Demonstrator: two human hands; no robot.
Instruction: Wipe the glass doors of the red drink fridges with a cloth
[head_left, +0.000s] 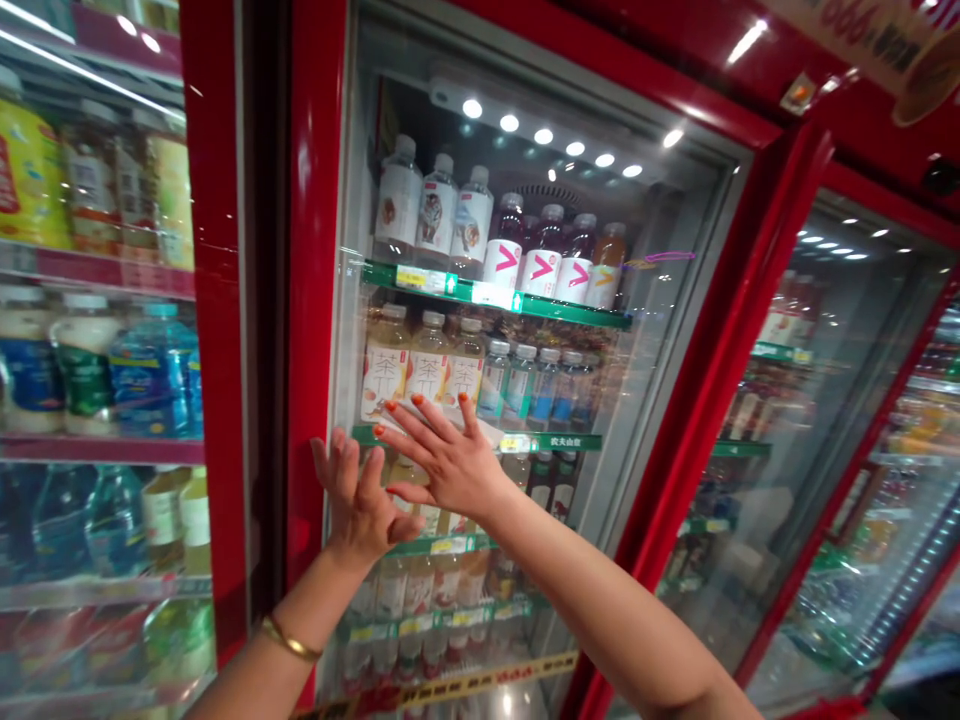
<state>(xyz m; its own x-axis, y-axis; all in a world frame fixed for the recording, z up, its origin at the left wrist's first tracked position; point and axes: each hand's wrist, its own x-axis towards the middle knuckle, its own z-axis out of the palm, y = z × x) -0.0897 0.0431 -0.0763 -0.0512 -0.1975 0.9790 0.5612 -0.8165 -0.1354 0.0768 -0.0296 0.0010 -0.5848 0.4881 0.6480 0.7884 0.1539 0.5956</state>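
Observation:
My right hand (450, 462) lies flat with fingers spread against the glass door (675, 290) of a red-framed drinks fridge. A pale, thin flat piece (486, 428) shows at its fingers; whether it is a cloth or paper I cannot tell. Just left of it, my left hand (362, 508) is raised at the door's red frame (307, 300), fingers apart and slightly bent, holding nothing visible. A gold bracelet (291, 640) circles the left wrist. Behind the glass, tea bottles (427, 355) stand on the second shelf, partly hidden by my right hand.
Bottles with white labels (437, 210) line the top shelf. To the left, another fridge holds yellow bottles (30, 165) and blue bottles (154, 365). A red upright (720, 370) separates further glass doors on the right.

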